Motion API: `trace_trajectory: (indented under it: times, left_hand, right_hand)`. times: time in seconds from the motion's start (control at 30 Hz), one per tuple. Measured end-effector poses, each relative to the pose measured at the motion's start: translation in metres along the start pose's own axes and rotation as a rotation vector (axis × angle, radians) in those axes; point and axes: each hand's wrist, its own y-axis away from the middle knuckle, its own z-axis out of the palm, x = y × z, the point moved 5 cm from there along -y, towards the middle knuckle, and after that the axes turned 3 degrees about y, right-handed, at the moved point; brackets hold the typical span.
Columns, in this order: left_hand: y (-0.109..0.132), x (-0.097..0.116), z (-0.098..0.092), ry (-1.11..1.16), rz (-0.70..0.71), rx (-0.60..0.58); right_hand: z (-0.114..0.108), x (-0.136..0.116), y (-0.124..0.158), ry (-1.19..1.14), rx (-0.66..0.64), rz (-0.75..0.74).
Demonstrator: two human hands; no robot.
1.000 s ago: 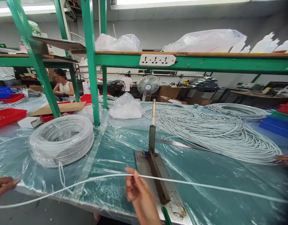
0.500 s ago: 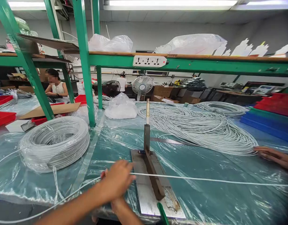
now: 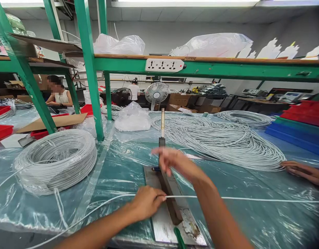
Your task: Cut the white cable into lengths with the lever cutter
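White wire (image 3: pixel 226 198) runs taut from left to right along the near side of the plastic-covered tabletop (image 3: pixel 252 221), crossing the steel base of one lever cutter (image 3: pixel 172 207). My left hand (image 3: pixel 146 204) has its grip clamped on that wire, thumb and forefinger pinched, just left of the cutter's dark blade bar. My right hand (image 3: pixel 175 160) hovers farther back at the cutter's raised lever with its grip apart and fingers spread; I cannot tell whether it touches the metal.

A third hand (image 3: pixel 301 172), a co-worker's, lies at the right edge beside a wide loose heap of wire (image 3: pixel 221 143). One tightly wound coil (image 3: pixel 55 159) sits near left, and one flatter heap (image 3: pixel 246 118) lies far right.

On the green shelf beam (image 3: pixel 226 71) hangs one power strip (image 3: pixel 163 65) with three sockets and one red switch; its markings are too small for me to read.

Two fans stand far back, one white fan (image 3: pixel 156 94) and one dark fan (image 3: pixel 122 96). Two people are there as well: a seated person (image 3: pixel 59 97) far left and a standing person (image 3: pixel 134 90) in a white top. One clear bag (image 3: pixel 133 119) rests near the far middle, and blue trays (image 3: pixel 296 138) are stacked at right.
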Motion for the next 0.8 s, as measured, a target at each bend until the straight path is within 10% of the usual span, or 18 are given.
trace_trajectory:
  times: [0.03, 0.1, 0.3, 0.57, 0.8]
  left_hand:
    - [0.001, 0.002, 0.003, -0.105, 0.007, -0.027]
    - [0.002, 0.003, 0.009, -0.325, 0.016, -0.092]
    - [-0.008, -0.007, 0.014, 0.028, -0.029, 0.022]
    - [-0.029, -0.037, 0.03, 0.437, -0.205, 0.11]
    - [-0.042, -0.048, 0.042, 0.455, -0.331, 0.265]
  right_hand:
    - [-0.039, -0.008, -0.018, 0.012, 0.335, -0.004]
    - [-0.085, -0.012, -0.056, 0.007, 0.54, 0.031]
    - [-0.119, -0.001, -0.116, -0.094, 0.459, 0.152]
    - [-0.103, -0.03, -0.074, -0.217, 0.346, 0.131]
    - [-0.081, -0.039, 0.025, -0.239, 0.463, 0.172]
